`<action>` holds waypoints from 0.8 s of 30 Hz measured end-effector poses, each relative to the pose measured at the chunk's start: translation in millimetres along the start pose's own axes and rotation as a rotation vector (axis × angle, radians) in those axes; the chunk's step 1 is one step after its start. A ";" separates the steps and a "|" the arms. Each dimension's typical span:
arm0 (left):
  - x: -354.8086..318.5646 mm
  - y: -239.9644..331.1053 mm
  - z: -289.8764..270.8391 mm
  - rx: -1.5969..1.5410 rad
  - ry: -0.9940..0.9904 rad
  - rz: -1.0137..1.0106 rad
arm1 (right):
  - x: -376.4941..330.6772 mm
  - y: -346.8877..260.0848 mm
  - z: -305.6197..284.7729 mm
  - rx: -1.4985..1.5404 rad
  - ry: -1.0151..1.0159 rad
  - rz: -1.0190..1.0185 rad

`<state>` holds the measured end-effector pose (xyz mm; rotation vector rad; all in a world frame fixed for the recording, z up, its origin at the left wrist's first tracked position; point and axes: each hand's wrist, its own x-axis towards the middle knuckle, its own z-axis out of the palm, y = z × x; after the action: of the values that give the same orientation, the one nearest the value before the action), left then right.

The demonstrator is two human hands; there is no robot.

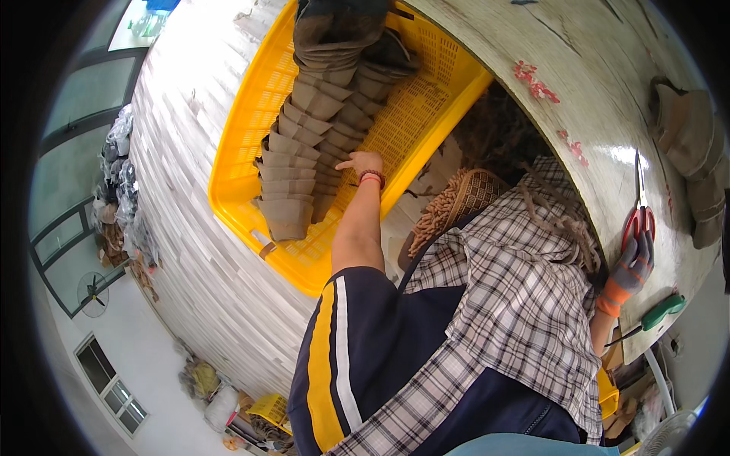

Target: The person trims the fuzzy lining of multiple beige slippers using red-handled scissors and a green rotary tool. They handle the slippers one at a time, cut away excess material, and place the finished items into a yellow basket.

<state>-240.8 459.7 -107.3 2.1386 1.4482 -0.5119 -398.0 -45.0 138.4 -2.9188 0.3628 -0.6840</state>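
My left hand (pixel 365 164), bare with a red cord and a beaded bracelet at the wrist, reaches into a large yellow plastic basket (pixel 449 114). Its forefinger stretches out toward a row of nested grey-brown fabric pieces, like shoe uppers (pixel 293 152); the other fingers are partly hidden, and no piece is seen in its grasp. On the table (pixel 585 83), my right hand (pixel 635 264) wears a grey and orange glove. Its fingers are stretched at the red handles of a pair of scissors (pixel 641 209), which lie with blades pointing away from me.
More grey-brown pieces (pixel 696 156) lie at the table's right edge. A green-handled tool (pixel 663 311) rests near its front corner. Loose strips (pixel 559 220) hang over my plaid apron. Beside the basket is a tan shaggy slipper-like item (pixel 445 209). Bagged goods (pixel 118 167) line the far left.
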 end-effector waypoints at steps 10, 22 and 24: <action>-3.6 -15.0 -12.8 0.156 0.525 0.212 | -5.1 4.1 -0.1 0.024 -0.036 0.058; 21.8 -123.0 -111.6 0.533 -0.485 0.130 | -1.2 1.5 3.2 0.070 0.013 0.140; 26.3 -141.0 -137.0 0.603 -0.459 0.027 | -2.3 1.7 4.4 0.086 0.025 0.136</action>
<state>-358.8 604.1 -39.7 2.2423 1.0864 -1.4705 -398.3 -45.8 133.2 -2.7767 0.5151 -0.6979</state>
